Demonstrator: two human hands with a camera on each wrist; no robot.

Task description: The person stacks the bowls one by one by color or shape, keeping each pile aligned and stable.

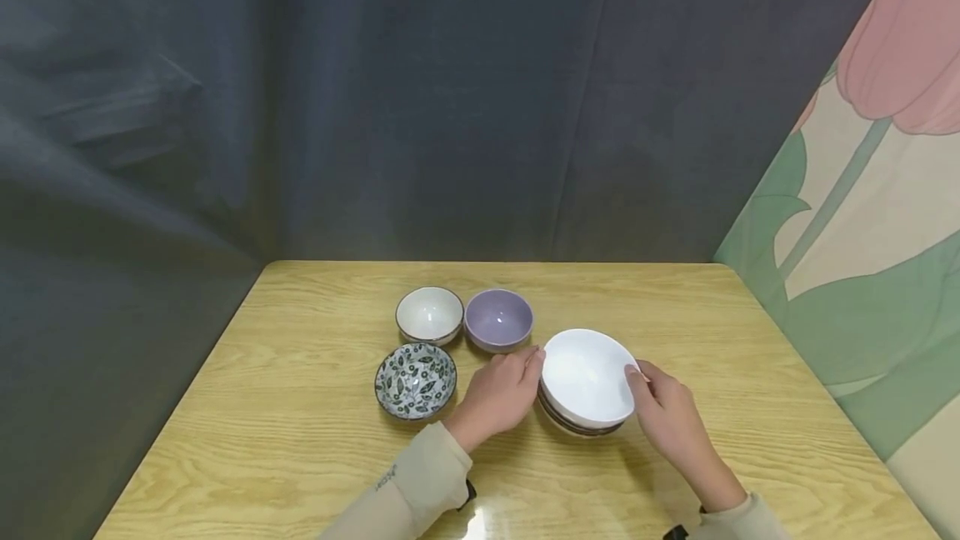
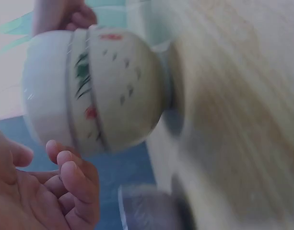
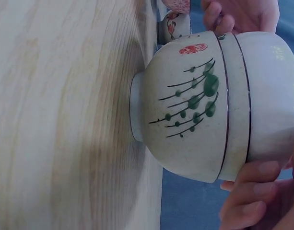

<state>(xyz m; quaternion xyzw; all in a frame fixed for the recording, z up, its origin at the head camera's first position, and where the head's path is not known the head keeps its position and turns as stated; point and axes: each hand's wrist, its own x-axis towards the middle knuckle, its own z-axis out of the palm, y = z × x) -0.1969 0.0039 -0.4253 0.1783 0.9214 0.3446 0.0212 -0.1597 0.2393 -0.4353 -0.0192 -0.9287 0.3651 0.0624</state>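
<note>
A plain white bowl (image 1: 587,377) sits nested on top of a stack of cream bowls (image 3: 185,105) with dark rim lines and painted green and red marks. My right hand (image 1: 667,415) pinches the white bowl's right rim, thumb over the inside and fingers against the outer wall. At the stack's left side is my left hand (image 1: 501,394), its fingertips at the white bowl's edge. In the left wrist view, those fingers (image 2: 77,179) are loosely bent and the thumb stands apart from the rim. The stack's foot is at the tabletop.
Left of the stack stand a purple bowl (image 1: 498,320), a white bowl with a dark rim (image 1: 430,315) and a leaf-patterned bowl (image 1: 416,382). They share the wooden table (image 1: 300,440). A dark curtain (image 1: 450,107) hangs behind; a tulip-printed cloth (image 1: 862,273) is on the right.
</note>
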